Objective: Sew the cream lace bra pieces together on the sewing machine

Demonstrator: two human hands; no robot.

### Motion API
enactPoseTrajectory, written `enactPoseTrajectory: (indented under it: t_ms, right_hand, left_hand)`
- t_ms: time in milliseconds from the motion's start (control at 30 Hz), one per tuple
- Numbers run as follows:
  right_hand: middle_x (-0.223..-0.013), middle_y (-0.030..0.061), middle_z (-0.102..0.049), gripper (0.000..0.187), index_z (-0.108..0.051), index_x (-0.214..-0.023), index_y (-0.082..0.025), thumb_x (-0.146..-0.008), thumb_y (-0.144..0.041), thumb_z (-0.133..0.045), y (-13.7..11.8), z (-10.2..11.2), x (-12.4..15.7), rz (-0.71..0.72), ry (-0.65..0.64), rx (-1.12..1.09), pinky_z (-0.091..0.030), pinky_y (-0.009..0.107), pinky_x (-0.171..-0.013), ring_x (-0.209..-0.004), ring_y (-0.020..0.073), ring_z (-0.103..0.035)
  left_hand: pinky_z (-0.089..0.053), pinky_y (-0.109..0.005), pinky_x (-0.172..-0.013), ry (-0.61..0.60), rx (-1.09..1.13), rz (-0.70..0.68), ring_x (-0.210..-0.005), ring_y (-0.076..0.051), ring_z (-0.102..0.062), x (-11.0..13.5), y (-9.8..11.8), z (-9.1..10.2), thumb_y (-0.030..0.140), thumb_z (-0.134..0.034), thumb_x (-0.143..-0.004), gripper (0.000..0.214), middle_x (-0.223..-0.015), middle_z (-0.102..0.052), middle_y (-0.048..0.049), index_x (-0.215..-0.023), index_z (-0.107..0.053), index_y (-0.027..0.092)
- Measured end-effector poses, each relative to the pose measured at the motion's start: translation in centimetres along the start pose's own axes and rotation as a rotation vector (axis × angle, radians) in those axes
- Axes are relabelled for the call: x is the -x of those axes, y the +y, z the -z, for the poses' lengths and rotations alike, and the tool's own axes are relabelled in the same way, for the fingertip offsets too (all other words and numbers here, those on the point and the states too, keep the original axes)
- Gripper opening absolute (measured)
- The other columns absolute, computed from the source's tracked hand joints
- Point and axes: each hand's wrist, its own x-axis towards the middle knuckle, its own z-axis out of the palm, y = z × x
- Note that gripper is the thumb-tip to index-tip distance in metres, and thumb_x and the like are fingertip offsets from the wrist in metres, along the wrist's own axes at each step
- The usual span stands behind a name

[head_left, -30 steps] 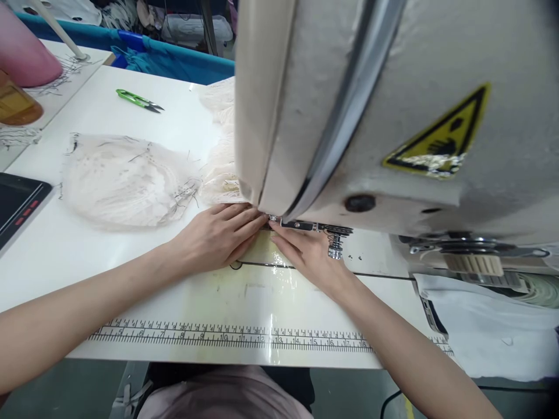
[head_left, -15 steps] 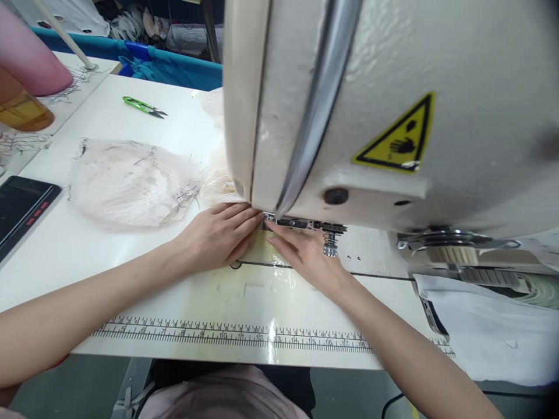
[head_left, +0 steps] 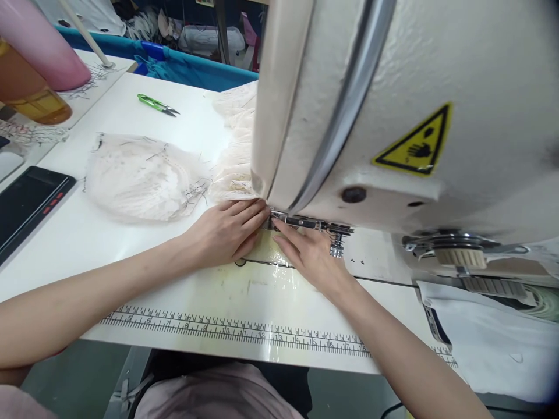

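My left hand (head_left: 227, 233) lies flat on the table with fingers stretched toward the presser foot (head_left: 279, 218) of the sewing machine (head_left: 393, 105). My right hand (head_left: 310, 256) lies flat beside it, fingers pointing at the same spot under the machine head. Both press down on a pale piece at the needle area; the machine head hides most of it. Cream lace fabric (head_left: 233, 145) trails away behind the machine. A rounded pile of sheer cream pieces (head_left: 140, 177) rests left of my left hand.
Green thread snips (head_left: 157, 105) lie at the back of the white table (head_left: 87, 233). A black phone (head_left: 26, 203) sits at the left edge, an amber bottle (head_left: 30, 93) behind it. A printed ruler (head_left: 236, 331) runs along the front edge. White cloth (head_left: 493, 343) hangs at right.
Both hands stay at the presser foot with almost no shift. The view has moved slightly, so the table objects sit further right in the frame.
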Motion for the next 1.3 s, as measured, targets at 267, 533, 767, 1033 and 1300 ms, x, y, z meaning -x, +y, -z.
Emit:
enactPoseTrajectory:
  t_ms: [267, 533, 767, 1033, 1300]
  right_hand:
    - [-0.097, 0.0007, -0.076, 0.025, -0.07, -0.108, -0.025, -0.095, -0.04, -0.056, -0.2, 1.6, -0.6, -0.099, 0.046, -0.102, -0.049, 0.031, -0.079, -0.085, 0.0181, -0.071]
    - [-0.104, 0.0054, -0.075, 0.028, -0.067, -0.118, -0.028, -0.096, -0.036, -0.052, 1.5, -0.1, 0.6, -0.008, 0.146, -0.06, -0.048, 0.036, -0.073, -0.082, 0.0223, -0.069]
    - [-0.096, 0.0019, -0.075, 0.025, -0.069, -0.11, -0.026, -0.095, -0.039, -0.053, 1.8, 0.0, 0.5, 0.018, 0.17, -0.076, -0.05, 0.034, -0.068, -0.074, 0.019, -0.069]
    - [-0.092, 0.0046, -0.077, 0.025, -0.071, -0.104, -0.021, -0.096, -0.035, -0.052, 1.3, -0.3, -0.3, 0.102, 0.268, 0.014, -0.046, 0.039, -0.09, -0.08, 0.0211, -0.07]
    - [-0.098, -0.0015, -0.077, 0.026, -0.07, -0.107, -0.026, -0.098, -0.037, -0.048, 0.9, -0.2, -0.3, 0.04, 0.247, -0.002, -0.044, 0.037, -0.09, -0.079, 0.0177, -0.069]
  left_hand:
    - [-0.05, -0.037, -0.093, 0.005, -0.015, 0.029, -0.118, -0.026, -0.061, 0.2, 0.2, 0.0, 0.028, -0.042, -0.097, 0.036, -0.114, -0.07, -0.0136, -0.121, -0.062, 0.011]
    - [-0.05, -0.034, -0.073, -0.022, -0.012, 0.225, -0.096, -0.023, -0.064, -1.4, -1.1, 1.2, 0.034, -0.042, -0.099, 0.033, -0.104, -0.07, -0.0097, -0.114, -0.066, 0.016]
    - [-0.047, -0.03, -0.063, -0.082, -0.044, 0.442, -0.085, -0.02, -0.062, -5.7, -4.1, 2.2, 0.014, -0.045, -0.092, 0.024, -0.103, -0.067, -0.0097, -0.109, -0.063, 0.014]
    - [-0.036, -0.028, -0.051, -0.162, -0.21, 0.736, -0.083, -0.022, -0.064, 3.2, -3.3, 7.1, 0.023, -0.052, -0.09, 0.016, -0.096, -0.068, -0.0062, -0.096, -0.065, 0.017]
    - [-0.041, -0.028, -0.054, -0.066, -0.131, 0.812, -0.075, -0.02, -0.067, 5.4, -3.4, 7.1, 0.026, -0.049, -0.09, 0.025, -0.09, -0.073, -0.0037, -0.08, -0.071, 0.02]
